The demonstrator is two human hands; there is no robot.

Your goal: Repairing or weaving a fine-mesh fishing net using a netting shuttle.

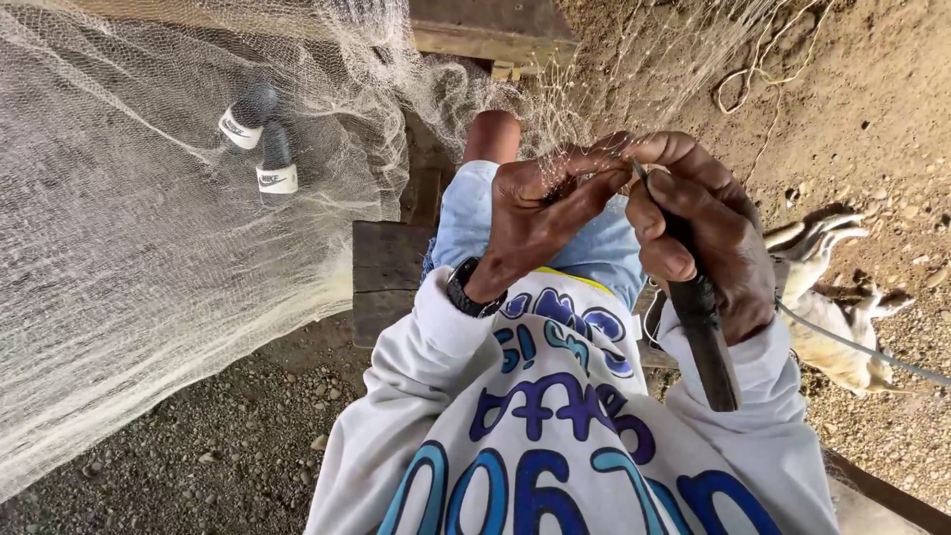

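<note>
My right hand (698, 223) grips a dark netting needle (705, 332), its tip up beside my left fingers and its blade running down past my wrist. My left hand (540, 213) pinches the fine mesh of a pale fishing net (149, 248) against that tip. The net spreads wide to the left and up across my knee (492, 136). A black watch (466, 289) sits on my left wrist. I wear a white printed long-sleeve shirt (555, 436) and light blue shorts.
I sit on a dark wooden bench (386, 267). Gravel ground lies below left, bare earth at right. Two feet in grey socks (260, 139) show through the net. A cat-like animal (832, 297) lies at right, beside a thin line.
</note>
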